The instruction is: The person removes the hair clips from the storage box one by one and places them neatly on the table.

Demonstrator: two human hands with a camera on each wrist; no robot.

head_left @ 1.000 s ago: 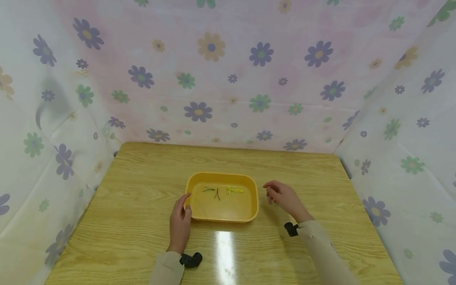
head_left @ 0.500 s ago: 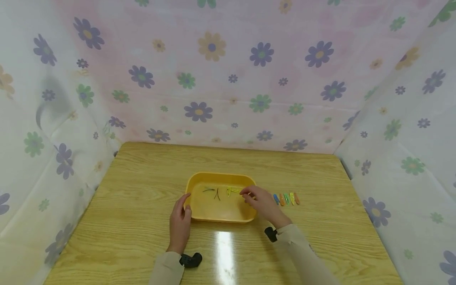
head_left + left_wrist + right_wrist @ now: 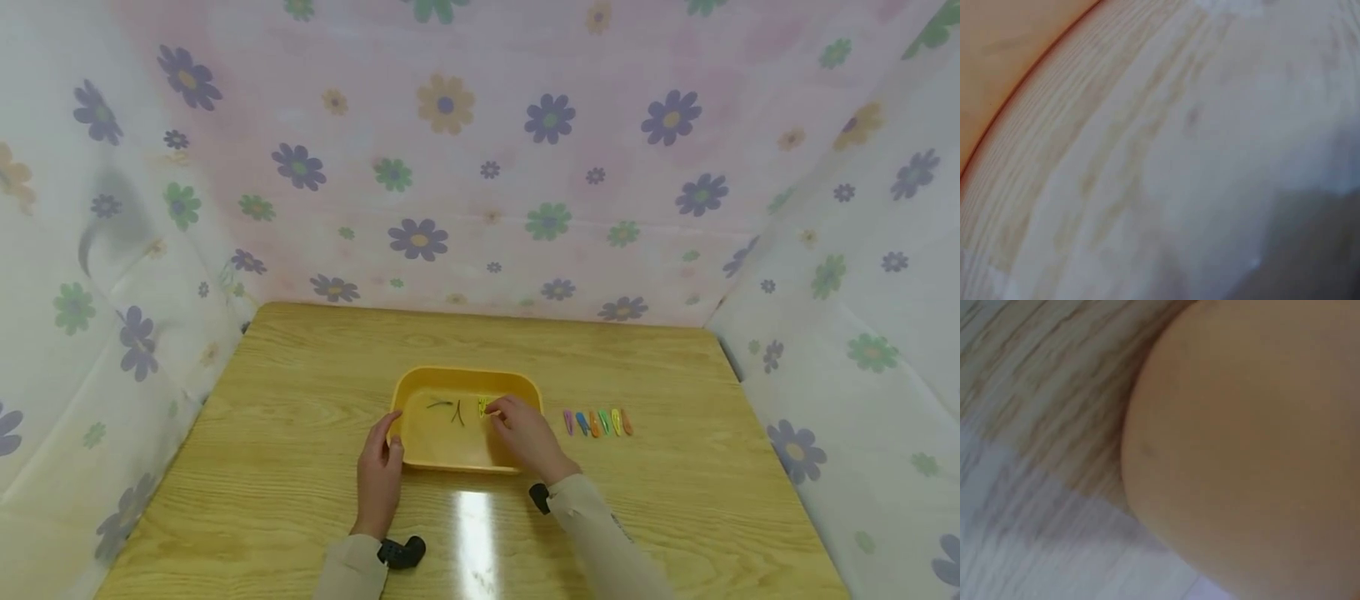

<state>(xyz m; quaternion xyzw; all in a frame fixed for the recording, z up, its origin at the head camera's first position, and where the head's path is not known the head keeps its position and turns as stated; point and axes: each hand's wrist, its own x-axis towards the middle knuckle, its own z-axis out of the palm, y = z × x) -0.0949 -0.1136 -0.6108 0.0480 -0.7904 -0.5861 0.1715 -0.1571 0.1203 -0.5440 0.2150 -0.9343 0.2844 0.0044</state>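
A shallow yellow plastic tray [image 3: 450, 460] stands on the wooden table. My left hand [image 3: 378, 479] rests at its left rim, fingertips and thumb against the edge. Over the right side of the tray reaches my right hand [image 3: 528, 437], thumb and forefinger close together at the yellow snap hair clips [image 3: 482, 407]. These fingers partly cover the clips; whether they pinch one is hidden. Farther left in the tray lie a thin dark-green clip [image 3: 439, 404] and a reddish-brown V-shaped clip [image 3: 458, 413]. The right wrist view holds mostly blurred skin [image 3: 1247, 450].
Right of the tray, several coloured snap hair clips lie in a row, from a purple clip [image 3: 568, 422] to an orange clip [image 3: 627, 422]. The wooden table [image 3: 300, 358] is bounded by flower-printed sheets [image 3: 480, 192] at back and sides.
My right hand has moved left from beside the tray to above the yellow clips inside it, uncovering the row of clips on the table. My left hand has stayed at the rim.
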